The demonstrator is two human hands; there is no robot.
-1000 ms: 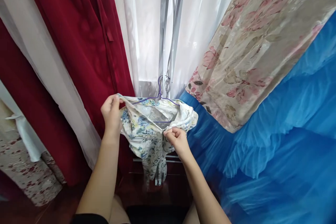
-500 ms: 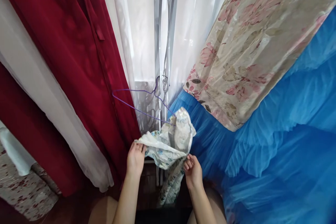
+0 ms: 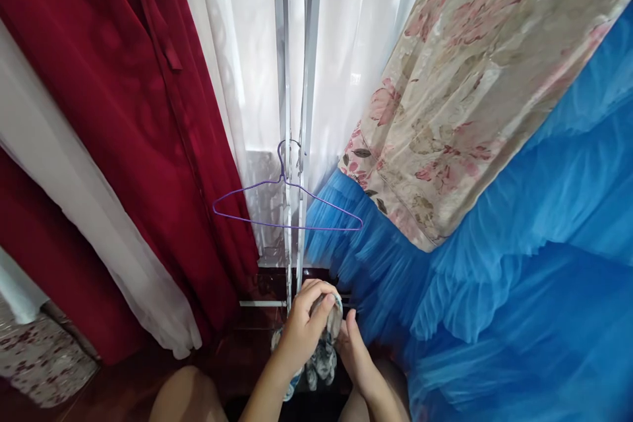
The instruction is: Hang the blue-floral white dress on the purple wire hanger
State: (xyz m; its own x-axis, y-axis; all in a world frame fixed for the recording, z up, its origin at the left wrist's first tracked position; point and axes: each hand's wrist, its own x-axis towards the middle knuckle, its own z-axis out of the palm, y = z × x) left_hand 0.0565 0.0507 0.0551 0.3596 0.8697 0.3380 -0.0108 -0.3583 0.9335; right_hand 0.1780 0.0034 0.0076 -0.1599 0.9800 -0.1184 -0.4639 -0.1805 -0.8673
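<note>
Garment in pale printed cloth, bunched between the person's two hands, low in the centre of the head view; its gathered edge was clamped by the left hand, fingers curled over and thumb pressed from the near side, while its long axis ran downward in loose folds; the right hand stood just beside it, thumb raised and fingers partly hidden behind the folds, so whether that grip was apart or together could not be told. The purple wire hanger, its hook at the metal uprights, hung above and beyond both hands, apart from the garment; its lower bar ran crosswise, nearly square to the folds; the left hand was the nearer to it; a crimson drape hung to the left, blue tulle to the right.
</note>
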